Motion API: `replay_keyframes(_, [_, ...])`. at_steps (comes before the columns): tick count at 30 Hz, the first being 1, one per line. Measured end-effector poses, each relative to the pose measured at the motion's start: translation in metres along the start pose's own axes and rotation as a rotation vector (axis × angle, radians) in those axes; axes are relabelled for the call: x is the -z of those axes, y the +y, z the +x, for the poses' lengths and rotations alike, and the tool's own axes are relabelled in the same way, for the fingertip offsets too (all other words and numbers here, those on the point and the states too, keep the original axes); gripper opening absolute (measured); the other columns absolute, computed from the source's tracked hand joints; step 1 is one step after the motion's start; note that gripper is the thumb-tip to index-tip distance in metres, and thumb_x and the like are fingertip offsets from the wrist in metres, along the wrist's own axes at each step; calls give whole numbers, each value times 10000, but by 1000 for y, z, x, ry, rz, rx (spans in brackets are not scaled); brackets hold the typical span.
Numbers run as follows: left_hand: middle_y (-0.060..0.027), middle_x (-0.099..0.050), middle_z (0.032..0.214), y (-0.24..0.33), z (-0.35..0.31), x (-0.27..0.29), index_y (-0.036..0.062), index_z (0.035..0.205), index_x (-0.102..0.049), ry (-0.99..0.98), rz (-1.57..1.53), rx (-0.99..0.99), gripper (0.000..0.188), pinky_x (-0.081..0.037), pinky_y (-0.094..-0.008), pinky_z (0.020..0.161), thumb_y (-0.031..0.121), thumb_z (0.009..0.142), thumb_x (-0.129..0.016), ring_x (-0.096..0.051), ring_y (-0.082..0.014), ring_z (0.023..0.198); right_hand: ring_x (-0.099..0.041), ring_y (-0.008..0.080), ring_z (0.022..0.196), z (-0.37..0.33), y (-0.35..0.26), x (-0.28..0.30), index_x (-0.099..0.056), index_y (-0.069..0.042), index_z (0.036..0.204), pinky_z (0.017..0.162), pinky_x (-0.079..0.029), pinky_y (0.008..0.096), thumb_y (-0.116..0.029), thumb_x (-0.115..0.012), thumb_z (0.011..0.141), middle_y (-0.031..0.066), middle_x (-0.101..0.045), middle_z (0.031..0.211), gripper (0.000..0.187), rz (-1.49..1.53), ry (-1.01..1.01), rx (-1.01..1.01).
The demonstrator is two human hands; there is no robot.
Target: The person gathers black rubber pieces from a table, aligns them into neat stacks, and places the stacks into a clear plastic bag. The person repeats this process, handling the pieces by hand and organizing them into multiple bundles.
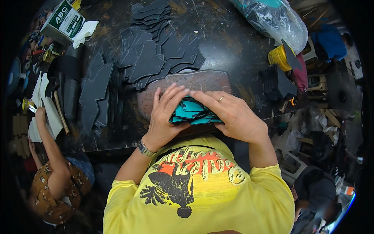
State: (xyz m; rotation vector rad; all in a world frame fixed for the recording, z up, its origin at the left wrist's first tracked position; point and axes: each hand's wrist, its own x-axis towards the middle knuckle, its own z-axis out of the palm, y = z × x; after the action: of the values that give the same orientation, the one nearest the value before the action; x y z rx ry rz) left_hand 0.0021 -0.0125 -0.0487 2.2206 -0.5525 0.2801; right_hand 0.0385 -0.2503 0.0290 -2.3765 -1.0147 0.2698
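Between my two hands is a bundle of cut sheet pieces [191,110], teal on the faces that show and dark at the edges. My left hand [166,113], with a watch at the wrist, grips the bundle from the left. From the right, my right hand [235,113] closes round it, with a ring on one finger. The fingertips of both hands meet over its far edge. Just beyond lies a reddish-brown stone slab [210,81] on the dark table. Past the slab are overlapping piles of dark grey cut pieces [146,62].
More dark pieces stand stacked at the left [95,93] and right [277,81]. A yellow container [278,57] and a plastic bag [274,23] sit at the far right. A large tin [62,22] stands far left. A co-worker [58,179] handles pale cloth [48,105] at the left.
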Motion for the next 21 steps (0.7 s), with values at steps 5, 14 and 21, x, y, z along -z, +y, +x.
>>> replay_keyframes(5, [-72,-670,1316,6,24,-4,157,1360,-613,-124,-84,-58,735,-477,-387,917,145,669,-866,-652,-248,1181,-604,406,1172,-13,11,8,-416,-96,1490,1008,-503,429,-37,-834,674,175,-558,1359,919,221,23,-117])
replay_keyframes(14, [-90,-729,1161,8,41,-22,88,1253,-658,-146,-168,-38,636,-500,-386,891,154,663,-887,-696,-281,1058,-582,271,1213,-31,42,21,-349,-51,1544,1042,-438,374,-389,-987,546,172,-586,1281,1232,371,96,-69])
replay_keyframes(21, [-58,-731,1147,4,39,-18,134,1226,-672,-92,-177,8,592,-438,-409,999,223,681,-884,-673,-265,1083,-551,258,1251,-39,57,-10,-470,-43,1472,1073,-412,381,-238,-967,580,133,-570,1327,1040,491,284,-180])
